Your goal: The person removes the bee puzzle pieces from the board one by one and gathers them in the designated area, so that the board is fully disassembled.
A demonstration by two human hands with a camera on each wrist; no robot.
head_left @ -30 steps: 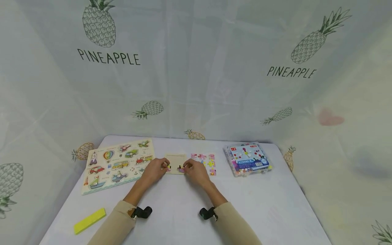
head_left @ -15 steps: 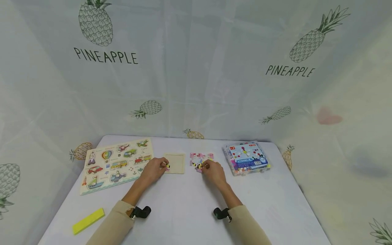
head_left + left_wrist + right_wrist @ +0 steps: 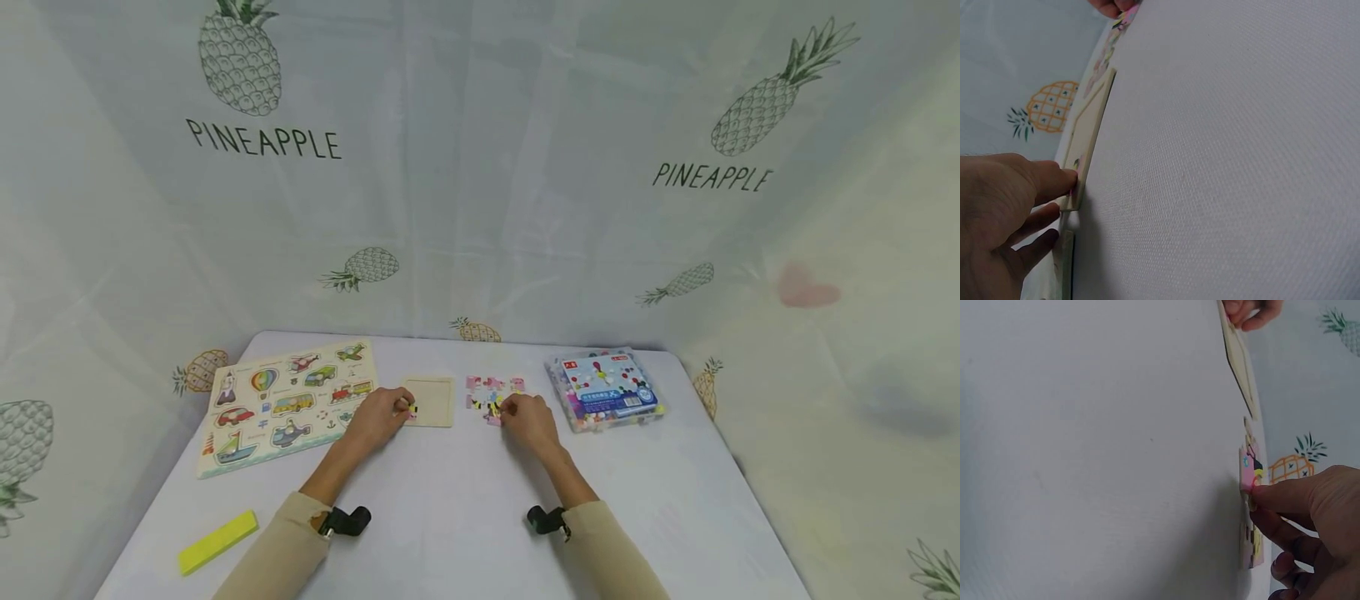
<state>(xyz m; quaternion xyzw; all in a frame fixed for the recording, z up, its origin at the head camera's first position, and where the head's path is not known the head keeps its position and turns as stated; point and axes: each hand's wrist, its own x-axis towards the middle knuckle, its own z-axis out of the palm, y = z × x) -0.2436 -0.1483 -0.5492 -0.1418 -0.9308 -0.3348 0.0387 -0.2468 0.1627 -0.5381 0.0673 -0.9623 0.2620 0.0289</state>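
A small pale wooden puzzle tray [image 3: 435, 403] lies at the middle of the table. At its near left corner my left hand [image 3: 377, 419] holds a small pink-and-black puzzle piece [image 3: 412, 412], partly hidden by the fingertips. To the right of the tray is a patch of pink and yellow puzzle pieces [image 3: 480, 392], lying close together. Over the near right of that patch, my right hand [image 3: 531, 423] pinches a puzzle piece [image 3: 1249, 501] between thumb and finger. The right wrist view shows it low against the other pieces, mostly covered by the fingertips.
A wooden vehicle puzzle board [image 3: 258, 404] lies left of the tray, close to the left hand. A clear box with a blue label [image 3: 607, 392] stands at the back right. A yellow block [image 3: 217, 542] lies at the front left.
My right hand has moved right, from the tray to the patch of pieces, carrying a piece away from the tray. My left hand has stayed at the tray's corner.
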